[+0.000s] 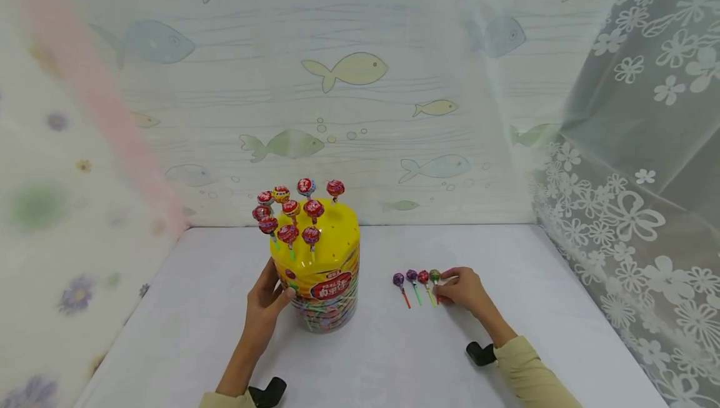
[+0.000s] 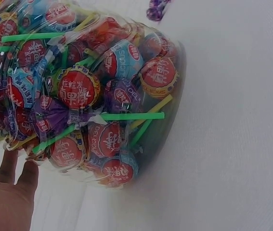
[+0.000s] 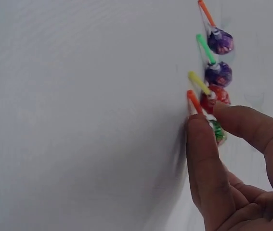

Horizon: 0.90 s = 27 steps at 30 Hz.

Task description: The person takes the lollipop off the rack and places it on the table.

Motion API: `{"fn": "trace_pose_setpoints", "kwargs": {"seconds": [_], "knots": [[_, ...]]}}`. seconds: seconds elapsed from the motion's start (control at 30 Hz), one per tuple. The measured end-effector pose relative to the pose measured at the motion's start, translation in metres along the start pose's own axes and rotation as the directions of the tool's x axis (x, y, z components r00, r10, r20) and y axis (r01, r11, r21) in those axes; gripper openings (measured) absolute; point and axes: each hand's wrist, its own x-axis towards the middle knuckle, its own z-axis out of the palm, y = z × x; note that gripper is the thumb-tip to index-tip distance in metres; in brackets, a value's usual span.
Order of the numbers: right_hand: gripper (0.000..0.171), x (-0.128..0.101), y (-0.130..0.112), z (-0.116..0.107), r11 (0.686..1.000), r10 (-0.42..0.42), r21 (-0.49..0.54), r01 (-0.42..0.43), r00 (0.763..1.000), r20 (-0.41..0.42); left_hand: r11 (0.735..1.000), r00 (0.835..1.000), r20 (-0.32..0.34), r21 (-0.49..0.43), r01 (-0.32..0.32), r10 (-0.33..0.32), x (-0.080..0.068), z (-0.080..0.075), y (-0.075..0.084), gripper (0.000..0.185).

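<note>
A clear candy jar [image 1: 332, 317] with a yellow lid [image 1: 332, 236] stands left of centre, several wrapped lollipops upright in its top. My left hand [image 1: 263, 305] grips the jar's left side, thumb toward the front. Through the clear wall in the left wrist view, many more lollipops [image 2: 78, 89] show. On the table to the right, my right hand [image 1: 465, 289] pinches a green-wrapped lollipop [image 3: 218, 131] with an orange stick, at the right end of a short row. Beside it lie a red lollipop [image 1: 424, 277] on a yellow stick and two purple lollipops [image 1: 412, 275].
The white table [image 1: 371, 364] runs back to a curtain [image 1: 360, 108] printed with fish. Flowered sheer fabric [image 1: 624, 220] hangs along the right side, and a flower-patterned cloth [image 1: 73, 239] along the left. A black wrist device [image 1: 480, 353] sits by the right sleeve.
</note>
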Motion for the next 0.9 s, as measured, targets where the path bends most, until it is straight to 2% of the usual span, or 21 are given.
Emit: {"fn": "trace_pose_setpoints", "kwargs": {"seconds": [0.17, 0.27, 0.5, 0.67, 0.9], "knots": [[0.04, -0.012, -0.008, -0.009, 0.998, -0.058, -0.02, 0.058, 0.998, -0.015, 1.0, 1.0, 0.008, -0.001, 0.01, -0.01, -0.001, 0.001, 0.001, 0.073], [0.039, -0.019, -0.015, -0.013, 0.993, -0.121, -0.007, 0.121, 0.993, -0.012, 1.0, 1.0, 0.008, -0.005, 0.015, -0.015, -0.001, 0.001, 0.0, 0.074], [0.033, -0.033, -0.043, -0.011, 0.956, -0.292, 0.007, 0.292, 0.955, -0.047, 1.0, 1.0, 0.002, -0.004, 0.026, -0.026, -0.001, 0.002, 0.001, 0.074], [0.029, -0.045, -0.071, -0.004, 0.903, -0.415, 0.093, 0.419, 0.908, -0.065, 1.0, 1.0, 0.001, -0.011, 0.025, -0.025, -0.001, 0.002, 0.002, 0.075], [0.025, -0.065, -0.114, 0.012, 0.796, -0.548, 0.241, 0.555, 0.83, -0.099, 1.0, 1.0, -0.001, -0.015, 0.013, -0.013, -0.001, 0.0, 0.002, 0.074]]}}
